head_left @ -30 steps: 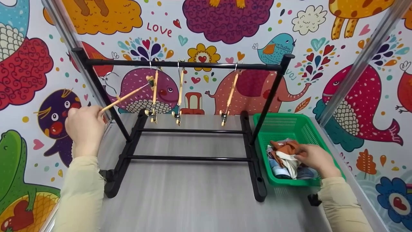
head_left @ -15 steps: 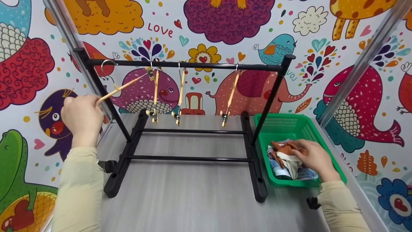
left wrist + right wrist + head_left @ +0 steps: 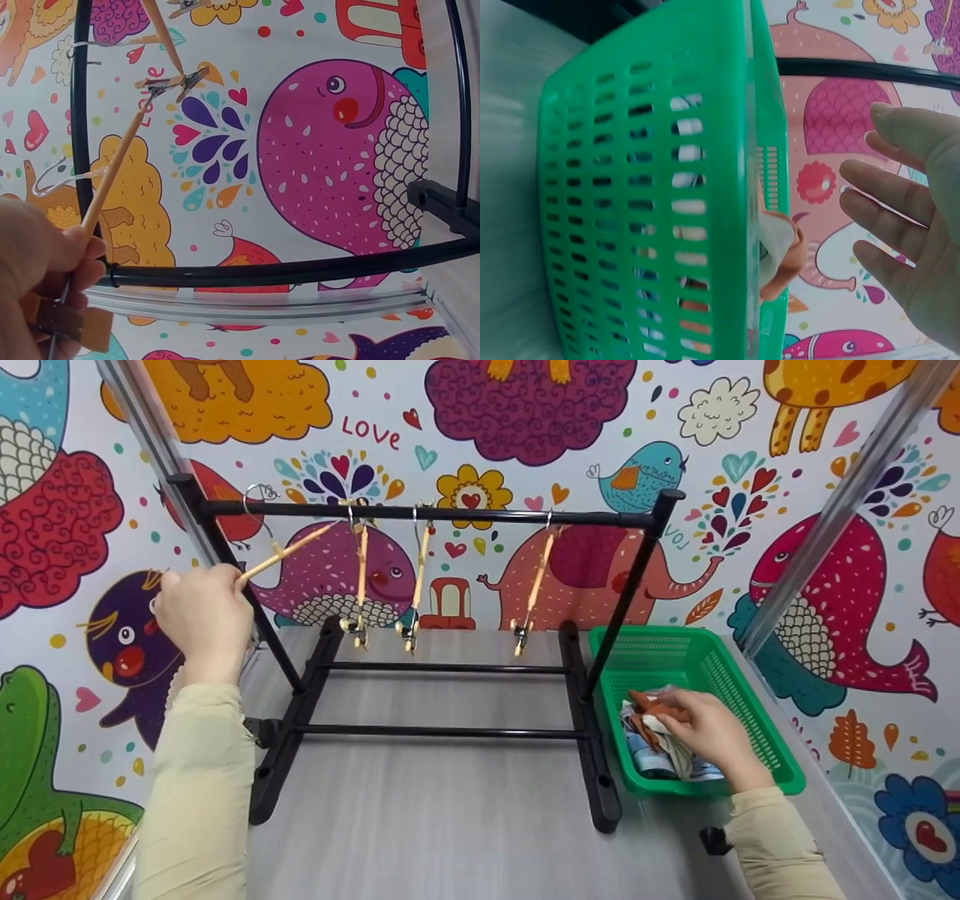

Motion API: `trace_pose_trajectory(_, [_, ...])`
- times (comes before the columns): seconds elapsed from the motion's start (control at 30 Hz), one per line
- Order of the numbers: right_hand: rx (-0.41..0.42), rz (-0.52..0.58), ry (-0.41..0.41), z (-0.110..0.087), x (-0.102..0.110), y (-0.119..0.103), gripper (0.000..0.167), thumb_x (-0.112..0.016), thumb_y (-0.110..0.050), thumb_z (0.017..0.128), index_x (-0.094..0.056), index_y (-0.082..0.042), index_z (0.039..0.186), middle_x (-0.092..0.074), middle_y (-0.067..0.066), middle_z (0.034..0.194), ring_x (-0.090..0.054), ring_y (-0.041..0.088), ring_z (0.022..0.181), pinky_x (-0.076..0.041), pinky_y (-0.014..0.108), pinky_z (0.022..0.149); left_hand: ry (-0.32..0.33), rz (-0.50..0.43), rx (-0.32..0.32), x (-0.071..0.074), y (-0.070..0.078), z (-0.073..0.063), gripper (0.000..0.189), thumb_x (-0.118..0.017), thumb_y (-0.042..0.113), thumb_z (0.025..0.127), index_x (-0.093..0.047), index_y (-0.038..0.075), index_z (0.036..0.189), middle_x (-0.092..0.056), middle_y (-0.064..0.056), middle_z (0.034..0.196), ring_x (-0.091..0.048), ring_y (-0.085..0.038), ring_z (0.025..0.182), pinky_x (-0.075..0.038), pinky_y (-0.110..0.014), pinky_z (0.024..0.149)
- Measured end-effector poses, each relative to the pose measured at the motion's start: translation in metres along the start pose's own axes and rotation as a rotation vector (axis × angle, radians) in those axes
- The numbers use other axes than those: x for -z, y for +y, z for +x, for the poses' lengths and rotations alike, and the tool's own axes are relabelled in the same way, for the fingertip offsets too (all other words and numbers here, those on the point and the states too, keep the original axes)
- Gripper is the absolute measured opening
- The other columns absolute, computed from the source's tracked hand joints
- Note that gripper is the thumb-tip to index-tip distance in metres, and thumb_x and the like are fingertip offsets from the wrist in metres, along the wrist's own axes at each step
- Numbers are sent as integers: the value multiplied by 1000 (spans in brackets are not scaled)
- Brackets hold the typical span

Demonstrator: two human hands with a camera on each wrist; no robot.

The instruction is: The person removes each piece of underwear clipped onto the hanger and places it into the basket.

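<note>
My left hand (image 3: 206,619) grips one end of a wooden clip hanger (image 3: 289,550) at the left of a black rack. The hanger tilts, and its metal hook is at the rack's top bar (image 3: 480,516); whether it rests on the bar, I cannot tell. A wooden clip (image 3: 71,322) shows by the fingers in the left wrist view. My right hand (image 3: 716,735) hovers over a green basket (image 3: 694,636) of small crumpled clothes (image 3: 651,750). In the right wrist view its fingers are spread and hold nothing, apart from an orange and white garment (image 3: 780,251).
Three more clip hangers, among them the rightmost hanger (image 3: 538,574), hang from the top bar. Two lower bars, including the front bar (image 3: 442,730), join the rack's feet on the grey tabletop (image 3: 435,817). A patterned wall stands close behind.
The hanger in my left hand has risen, bringing its hook from below the top bar up to it. My right hand has shifted slightly left over the clothes.
</note>
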State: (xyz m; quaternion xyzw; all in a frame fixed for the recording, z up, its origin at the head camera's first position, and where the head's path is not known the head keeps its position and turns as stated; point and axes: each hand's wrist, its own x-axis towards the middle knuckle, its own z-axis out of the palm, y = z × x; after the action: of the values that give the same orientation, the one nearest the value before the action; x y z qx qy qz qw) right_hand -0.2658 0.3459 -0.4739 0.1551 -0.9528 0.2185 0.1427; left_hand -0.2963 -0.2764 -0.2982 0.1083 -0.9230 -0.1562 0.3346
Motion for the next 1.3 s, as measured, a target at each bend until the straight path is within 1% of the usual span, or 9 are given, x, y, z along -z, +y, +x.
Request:
trace_pose_trajectory(0.13, [3, 12, 2, 1, -5, -8, 28, -75, -15, 88, -70, -7, 115, -67, 17, 112, -59, 37, 106, -48, 59, 88, 2, 18, 1, -5, 2, 3, 20, -60, 8, 96, -70, -1, 110, -66, -27, 100, -50, -48, 100, -39, -61, 84])
trace_pose_trajectory(0.3, [49, 5, 11, 2, -11, -16, 31, -76, -14, 88, -70, -8, 118, -69, 13, 114, -60, 35, 108, -46, 57, 92, -15, 40, 17, -11, 1, 7, 21, -59, 9, 96, -70, -1, 111, -65, -28, 101, -50, -48, 102, -40, -61, 85])
trace_pose_trajectory(0.5, [132, 35, 14, 3, -15, -22, 25, -76, -10, 86, -71, -10, 111, -70, 8, 109, -63, 29, 103, -50, 52, 89, -32, 30, 19, -15, -3, 6, 20, -58, 8, 95, -70, -1, 110, -65, -28, 100, -50, -49, 100, -39, -60, 84])
trace_pose_trajectory(0.7, [175, 55, 24, 3, -18, -25, 23, -78, -9, 85, -71, -13, 107, -70, 4, 105, -63, 26, 100, -51, 49, 86, -34, 27, -6, -19, 0, 4, 19, -59, 7, 94, -70, -1, 108, -65, -28, 97, -50, -47, 95, -39, -60, 85])
trace_pose_trajectory(0.87, [185, 45, 37, 3, -19, -27, 25, -79, -9, 84, -71, -12, 107, -70, 1, 105, -64, 25, 99, -51, 49, 85, -33, 26, -43, -23, 1, 0, 17, -62, 8, 94, -71, -1, 104, -66, -27, 95, -51, -46, 93, -41, -61, 83])
trace_pose_trajectory(0.97, [180, 43, 36, 2, -19, -28, 25, -78, -11, 85, -72, -12, 109, -71, 3, 105, -63, 27, 100, -51, 51, 86, -36, 21, -61, -26, 1, -3, 16, -62, 10, 94, -71, -1, 101, -66, -27, 94, -51, -47, 92, -41, -62, 83])
trace_pose_trajectory(1.17, [177, 49, 22, 2, -20, -28, 25, -78, -13, 85, -71, -13, 109, -70, 1, 100, -63, 26, 100, -50, 51, 87, -24, -2, -73, -30, 0, -7, 17, -60, 12, 94, -69, -2, 98, -64, -29, 93, -51, -48, 91, -39, -62, 83])
trace_pose_trajectory(1.3, [175, 53, 22, 1, -19, -28, 24, -78, -12, 85, -71, -13, 109, -70, 3, 99, -63, 27, 100, -50, 51, 87, -28, -10, -77, -31, 0, -8, 17, -60, 12, 95, -67, -2, 101, -64, -29, 97, -51, -48, 94, -39, -62, 83])
